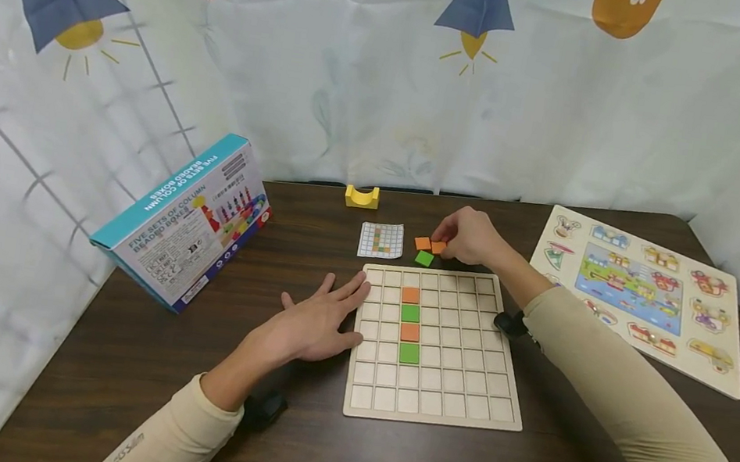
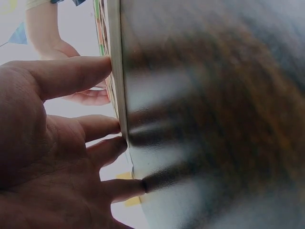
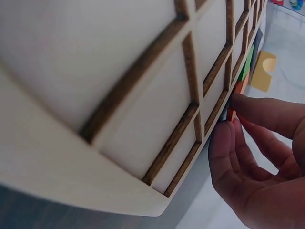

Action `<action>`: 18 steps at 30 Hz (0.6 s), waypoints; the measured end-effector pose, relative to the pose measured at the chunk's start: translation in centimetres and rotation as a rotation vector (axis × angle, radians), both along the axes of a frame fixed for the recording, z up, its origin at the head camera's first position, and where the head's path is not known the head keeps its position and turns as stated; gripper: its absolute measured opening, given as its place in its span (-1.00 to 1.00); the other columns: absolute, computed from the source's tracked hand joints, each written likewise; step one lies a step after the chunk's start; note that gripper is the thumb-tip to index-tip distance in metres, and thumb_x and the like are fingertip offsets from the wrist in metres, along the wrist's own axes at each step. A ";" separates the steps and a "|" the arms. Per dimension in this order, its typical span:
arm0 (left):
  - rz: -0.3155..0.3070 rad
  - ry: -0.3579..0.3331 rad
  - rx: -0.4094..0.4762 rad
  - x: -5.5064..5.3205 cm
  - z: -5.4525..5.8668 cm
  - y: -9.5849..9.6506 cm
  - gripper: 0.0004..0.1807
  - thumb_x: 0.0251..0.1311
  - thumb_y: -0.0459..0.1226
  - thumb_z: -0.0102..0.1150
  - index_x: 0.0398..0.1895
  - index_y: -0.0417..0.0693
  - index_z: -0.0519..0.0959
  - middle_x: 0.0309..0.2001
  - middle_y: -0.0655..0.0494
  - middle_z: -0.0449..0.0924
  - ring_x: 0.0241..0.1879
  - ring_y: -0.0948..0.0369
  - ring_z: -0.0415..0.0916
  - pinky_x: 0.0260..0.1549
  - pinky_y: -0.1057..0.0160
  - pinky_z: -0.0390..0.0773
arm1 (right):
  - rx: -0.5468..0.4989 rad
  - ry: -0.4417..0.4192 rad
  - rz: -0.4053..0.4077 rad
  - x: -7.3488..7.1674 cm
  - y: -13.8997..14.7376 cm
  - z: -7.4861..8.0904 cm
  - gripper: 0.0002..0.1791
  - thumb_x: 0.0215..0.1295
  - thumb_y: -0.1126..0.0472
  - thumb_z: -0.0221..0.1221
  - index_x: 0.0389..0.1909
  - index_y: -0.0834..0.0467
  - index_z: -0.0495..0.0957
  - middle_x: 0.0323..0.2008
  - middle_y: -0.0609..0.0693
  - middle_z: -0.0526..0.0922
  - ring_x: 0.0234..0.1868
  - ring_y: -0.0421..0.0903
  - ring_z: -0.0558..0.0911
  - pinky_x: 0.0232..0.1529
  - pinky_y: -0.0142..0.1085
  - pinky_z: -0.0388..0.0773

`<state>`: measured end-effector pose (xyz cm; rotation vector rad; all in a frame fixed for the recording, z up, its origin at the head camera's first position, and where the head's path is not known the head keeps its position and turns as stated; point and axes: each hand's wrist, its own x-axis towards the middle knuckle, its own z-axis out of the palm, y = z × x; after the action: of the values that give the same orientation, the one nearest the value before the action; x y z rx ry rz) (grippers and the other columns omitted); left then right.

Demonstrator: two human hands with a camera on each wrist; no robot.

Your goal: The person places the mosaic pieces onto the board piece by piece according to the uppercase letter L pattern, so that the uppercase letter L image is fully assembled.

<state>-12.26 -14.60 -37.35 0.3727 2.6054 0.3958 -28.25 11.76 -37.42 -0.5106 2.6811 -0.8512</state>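
Mid-frame, we touch the grid board (image 1: 456,358) with our left hand (image 1: 320,323), fingers spread, apparently steadying it, while above, our right hand (image 1: 472,237) pinches an orange tile (image 1: 438,248).

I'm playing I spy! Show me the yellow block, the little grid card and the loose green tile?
Yellow block (image 1: 361,201): head view, its curved dip.
Little grid card (image 1: 382,241): head view, its printed grid.
Loose green tile (image 1: 424,258): head view, its top face.
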 end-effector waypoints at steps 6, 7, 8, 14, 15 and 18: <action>0.002 0.000 0.000 0.0 -0.1 0.0 -0.09 0.43 0.09 0.17 0.72 0.21 -0.04 0.72 0.31 -0.31 0.69 -0.16 -0.31 0.17 -0.80 -0.25 | 0.004 -0.005 -0.008 0.1 0.0 0.0 -0.78 0.15 0.44 0.39 -0.17 0.21 0.78 -0.19 0.12 0.75 -0.12 0.05 0.62 -0.11 -0.13 0.59; 0.002 0.000 -0.001 0.0 -0.1 0.0 -0.09 0.43 0.09 0.17 0.72 0.21 -0.04 0.72 0.31 -0.31 0.69 -0.16 -0.32 0.18 -0.80 -0.26 | 0.004 -0.009 -0.011 0.1 0.0 0.0 -0.78 0.15 0.44 0.39 -0.16 0.21 0.78 -0.18 0.12 0.75 -0.12 0.05 0.62 -0.11 -0.13 0.60; 0.003 -0.001 -0.002 0.0 0.0 0.0 -0.09 0.44 0.09 0.17 0.72 0.21 -0.04 0.72 0.31 -0.31 0.69 -0.16 -0.32 0.18 -0.79 -0.26 | 0.005 -0.012 -0.012 0.1 0.0 0.0 -0.77 0.15 0.44 0.39 -0.16 0.20 0.78 -0.17 0.12 0.75 -0.11 0.05 0.62 -0.10 -0.13 0.60; 0.006 -0.001 -0.005 -0.1 0.0 0.0 -0.08 0.44 0.09 0.16 0.72 0.21 -0.05 0.72 0.30 -0.31 0.69 -0.16 -0.33 0.18 -0.79 -0.26 | -0.004 -0.022 -0.016 0.5 0.2 0.4 -0.76 0.15 0.44 0.38 -0.14 0.21 0.78 -0.14 0.14 0.75 -0.08 0.06 0.61 -0.12 -0.15 0.59; 0.007 -0.001 -0.005 -0.1 0.0 -0.1 -0.08 0.44 0.09 0.16 0.72 0.21 -0.05 0.72 0.30 -0.31 0.69 -0.17 -0.32 0.18 -0.79 -0.26 | -0.007 -0.024 -0.019 0.5 0.2 0.4 -0.76 0.15 0.44 0.38 -0.14 0.21 0.78 -0.14 0.14 0.75 -0.08 0.06 0.61 -0.12 -0.16 0.59; 0.006 -0.002 -0.003 -0.1 0.0 -0.1 -0.08 0.43 0.10 0.17 0.72 0.21 -0.04 0.72 0.30 -0.31 0.69 -0.17 -0.32 0.18 -0.79 -0.26 | -0.017 -0.029 -0.027 0.7 0.3 0.5 -0.76 0.16 0.44 0.37 -0.14 0.20 0.78 -0.13 0.14 0.75 -0.08 0.06 0.61 -0.14 -0.17 0.58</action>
<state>-12.38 -14.66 -37.35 0.3629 2.6053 0.3941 -27.59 12.06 -36.89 -0.4630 2.6626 -0.8828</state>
